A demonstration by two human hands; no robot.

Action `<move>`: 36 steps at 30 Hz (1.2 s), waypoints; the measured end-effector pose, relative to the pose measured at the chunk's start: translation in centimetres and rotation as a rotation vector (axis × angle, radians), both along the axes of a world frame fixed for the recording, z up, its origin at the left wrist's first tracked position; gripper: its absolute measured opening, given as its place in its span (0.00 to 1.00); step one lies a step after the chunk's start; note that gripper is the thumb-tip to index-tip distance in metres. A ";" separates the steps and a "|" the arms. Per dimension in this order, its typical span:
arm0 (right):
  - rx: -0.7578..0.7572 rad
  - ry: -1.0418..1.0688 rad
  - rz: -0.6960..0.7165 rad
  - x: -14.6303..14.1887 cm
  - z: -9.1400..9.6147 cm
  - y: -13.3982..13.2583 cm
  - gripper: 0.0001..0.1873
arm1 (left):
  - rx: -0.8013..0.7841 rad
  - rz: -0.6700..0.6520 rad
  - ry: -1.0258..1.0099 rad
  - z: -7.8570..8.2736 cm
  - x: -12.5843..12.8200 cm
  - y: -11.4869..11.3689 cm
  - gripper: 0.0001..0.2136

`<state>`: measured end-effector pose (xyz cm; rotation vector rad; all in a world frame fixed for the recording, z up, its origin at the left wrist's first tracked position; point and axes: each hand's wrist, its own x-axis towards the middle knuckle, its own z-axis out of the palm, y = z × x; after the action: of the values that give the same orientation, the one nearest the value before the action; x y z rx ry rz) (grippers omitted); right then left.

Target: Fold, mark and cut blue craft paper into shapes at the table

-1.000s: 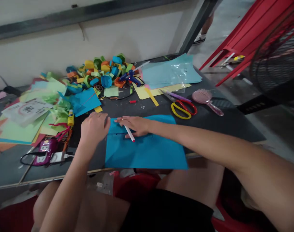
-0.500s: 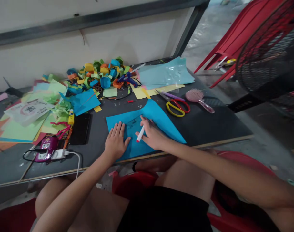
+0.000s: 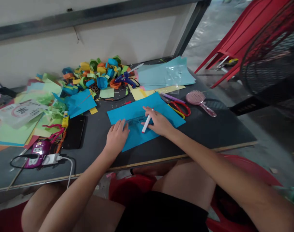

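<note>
Marker held in R hand; L hand on edge of blue paper, can't tell if pinching. Paper could snag or crease b/c it overlaps scissors

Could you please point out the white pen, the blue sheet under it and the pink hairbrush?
White pen (image 3: 147, 123): head view, middle of its barrel.
Blue sheet (image 3: 135, 136): head view, bare part near the pen.
Pink hairbrush (image 3: 197, 99): head view, its bristled head.
</note>
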<state>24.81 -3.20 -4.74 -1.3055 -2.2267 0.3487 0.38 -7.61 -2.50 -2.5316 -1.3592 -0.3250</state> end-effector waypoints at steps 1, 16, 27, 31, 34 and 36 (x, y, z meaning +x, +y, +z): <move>0.031 -0.008 0.022 0.0 0.0 -0.3 0.12 | 0.030 -0.040 0.021 -0.1 -0.2 -0.9 0.15; -0.005 0.050 0.119 0.7 0.3 -1.0 0.13 | 0.065 -0.162 -0.072 0.4 -4.2 -2.8 0.15; -0.140 0.038 0.071 0.6 0.9 -1.0 0.09 | -0.002 -0.175 -0.131 0.1 -4.8 -2.6 0.25; -0.161 0.046 0.047 0.5 0.8 -1.1 0.09 | -0.018 -0.198 -0.152 -0.1 -5.5 -1.1 0.25; -0.146 0.063 0.018 0.3 0.7 -1.0 0.08 | 0.006 -0.250 -0.153 -0.2 -6.1 0.4 0.22; -0.133 0.062 0.009 0.3 0.8 -0.7 0.08 | 0.021 -0.268 -0.156 -0.3 -6.3 1.2 0.19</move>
<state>25.06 -3.91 -3.98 -1.3334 -2.1904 0.5411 -5.91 -6.41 -2.76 -2.7215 -1.0569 -0.5948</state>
